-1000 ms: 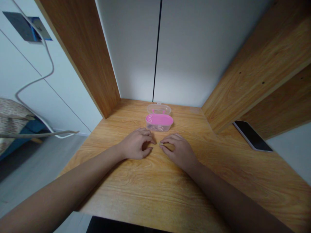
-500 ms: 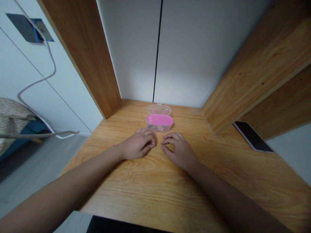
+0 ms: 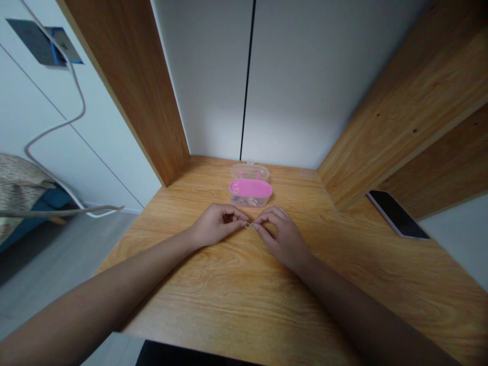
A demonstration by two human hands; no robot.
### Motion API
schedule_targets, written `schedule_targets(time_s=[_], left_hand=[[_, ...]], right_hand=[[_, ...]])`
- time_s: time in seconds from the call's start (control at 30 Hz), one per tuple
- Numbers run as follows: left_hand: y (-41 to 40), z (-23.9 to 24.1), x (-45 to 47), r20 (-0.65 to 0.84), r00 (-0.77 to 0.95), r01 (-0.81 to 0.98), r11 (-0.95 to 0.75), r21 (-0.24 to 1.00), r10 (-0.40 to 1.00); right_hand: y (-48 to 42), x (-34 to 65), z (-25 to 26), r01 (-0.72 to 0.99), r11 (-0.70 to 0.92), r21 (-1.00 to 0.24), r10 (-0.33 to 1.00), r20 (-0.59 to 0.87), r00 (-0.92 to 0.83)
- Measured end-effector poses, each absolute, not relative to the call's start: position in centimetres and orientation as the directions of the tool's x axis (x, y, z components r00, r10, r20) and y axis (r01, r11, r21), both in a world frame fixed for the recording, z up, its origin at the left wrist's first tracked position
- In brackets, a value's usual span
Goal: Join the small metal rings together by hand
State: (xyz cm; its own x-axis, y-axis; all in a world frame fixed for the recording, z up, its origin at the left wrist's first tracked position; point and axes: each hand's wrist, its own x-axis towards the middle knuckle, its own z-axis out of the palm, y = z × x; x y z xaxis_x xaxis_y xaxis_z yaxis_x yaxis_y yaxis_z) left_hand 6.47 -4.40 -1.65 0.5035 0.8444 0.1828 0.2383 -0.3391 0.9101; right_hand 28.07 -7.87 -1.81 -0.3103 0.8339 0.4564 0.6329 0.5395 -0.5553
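Just in front of the box, my left hand (image 3: pixel 221 223) pinches a small pale ring (image 3: pixel 247 225) between thumb and forefinger. My right hand (image 3: pixel 282 234) comes in from the other side, its thumb and forefinger closed at a second small pale ring (image 3: pixel 252 225). The two loops touch or link; they are too small to tell which. Behind the hands stands an oval clear plastic box (image 3: pixel 249 201) with a pink top (image 3: pixel 253 188), on which two more thin rings lie at the left end. Small items show blurred through its front wall.
A clear lid (image 3: pixel 249 172) stands open behind the box. Wooden panels and a white back wall (image 3: pixel 213 101) enclose the wooden tabletop (image 3: pixel 213 290). At the right lies a phone (image 3: pixel 398 216). A white cable (image 3: pixel 80 96) hangs at the left.
My left hand has moved right, bringing its ring out between the hands. My right thumb and forefinger, apart before, have closed at a ring. The box has stayed put.
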Motion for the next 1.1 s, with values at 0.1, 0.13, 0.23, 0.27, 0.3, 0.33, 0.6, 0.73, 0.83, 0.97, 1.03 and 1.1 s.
schedule_targets(time_s=[0.1, 0.13, 0.23, 0.27, 0.3, 0.33, 0.6, 0.73, 0.83, 0.97, 1.03, 1.1], left_hand=[[-4.52, -1.98, 6.83, 0.122, 0.512, 0.131, -0.218, 0.967, 0.850], [-4.58, -2.01, 6.92, 0.103, 0.524, 0.106, -0.185, 0.977, 0.846], [-4.69, -2.01, 7.09, 0.063, 0.543, 0.064, -0.116, 0.991, 0.837], [-4.68, -2.02, 7.10, 0.058, 0.534, 0.056, -0.104, 0.993, 0.844], [-4.65, -2.04, 7.09, 0.058, 0.517, 0.046, -0.096, 0.994, 0.854], [-4.60, -2.06, 7.08, 0.061, 0.496, 0.036, -0.091, 0.995, 0.866], [-4.83, -1.57, 7.25, 0.075, 0.487, -0.046, -0.060, 0.997, 0.870], [-5.04, -1.44, 7.46, 0.076, 0.486, -0.063, -0.052, 0.997, 0.871], [-4.94, -1.57, 7.48, 0.069, 0.467, -0.076, -0.037, 0.996, 0.881], [-4.79, -1.67, 7.39, 0.059, 0.456, -0.100, -0.014, 0.995, 0.888], [-4.76, -1.62, 7.36, 0.056, 0.457, -0.117, -0.002, 0.993, 0.888], [-4.76, -1.53, 7.35, 0.053, 0.459, -0.138, 0.012, 0.990, 0.887]], right_hand=[[-8.08, 27.90, -1.65, 0.602, 0.542, -0.586, 0.833, 0.466, -0.296], [-8.14, 27.87, -1.61, 0.596, 0.540, -0.594, 0.834, 0.470, -0.287], [-8.27, 27.82, -1.48, 0.581, 0.540, -0.609, 0.831, 0.498, -0.250], [-8.29, 27.83, -1.43, 0.575, 0.543, -0.612, 0.826, 0.510, -0.238], [-8.31, 27.84, -1.38, 0.568, 0.549, -0.613, 0.821, 0.525, -0.227], [-8.32, 27.85, -1.33, 0.560, 0.557, -0.613, 0.814, 0.536, -0.223], [-8.51, 27.71, -1.29, 0.507, 0.625, -0.594, 0.765, 0.594, -0.247], [-8.58, 27.63, -1.31, 0.499, 0.628, -0.597, 0.764, 0.595, -0.250], [-8.62, 27.63, -1.24, 0.488, 0.648, -0.585, 0.748, 0.609, -0.264], [-8.65, 27.62, -1.15, 0.474, 0.686, -0.553, 0.714, 0.636, -0.291], [-8.66, 27.68, -1.14, 0.464, 0.700, -0.543, 0.701, 0.648, -0.299], [-8.69, 27.79, -1.18, 0.460, 0.712, -0.531, 0.689, 0.657, -0.307]])
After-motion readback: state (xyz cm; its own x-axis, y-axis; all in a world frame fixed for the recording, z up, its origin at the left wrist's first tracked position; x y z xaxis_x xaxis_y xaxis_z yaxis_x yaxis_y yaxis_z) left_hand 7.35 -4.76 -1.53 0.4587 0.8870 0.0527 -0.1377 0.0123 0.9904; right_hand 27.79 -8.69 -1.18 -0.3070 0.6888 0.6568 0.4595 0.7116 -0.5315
